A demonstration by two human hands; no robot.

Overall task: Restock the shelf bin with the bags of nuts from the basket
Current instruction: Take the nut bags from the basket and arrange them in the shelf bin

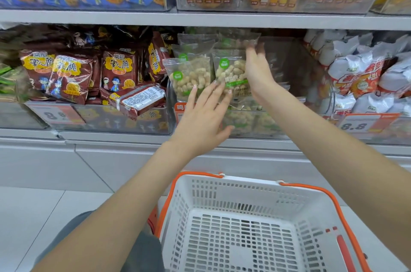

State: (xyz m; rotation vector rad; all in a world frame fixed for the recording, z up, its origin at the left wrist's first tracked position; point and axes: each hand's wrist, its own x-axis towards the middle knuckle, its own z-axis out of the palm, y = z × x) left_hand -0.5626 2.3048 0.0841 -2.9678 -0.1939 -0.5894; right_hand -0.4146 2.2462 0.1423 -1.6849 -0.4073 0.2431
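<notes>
Hiding lower nut bags [231, 71], left hand [203, 120] and right hand [258, 71] press, grip spread.

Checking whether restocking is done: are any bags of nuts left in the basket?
No, the white basket shows only its bare slotted floor, while the bags of nuts stand in the shelf bin.

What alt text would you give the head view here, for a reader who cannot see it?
Both hands, left hand and right hand, reach open-fingered to clear bags of nuts standing in a clear shelf bin. Below, the white basket with orange handles holds nothing. Brown snack packs fill the neighbouring bin.
</notes>
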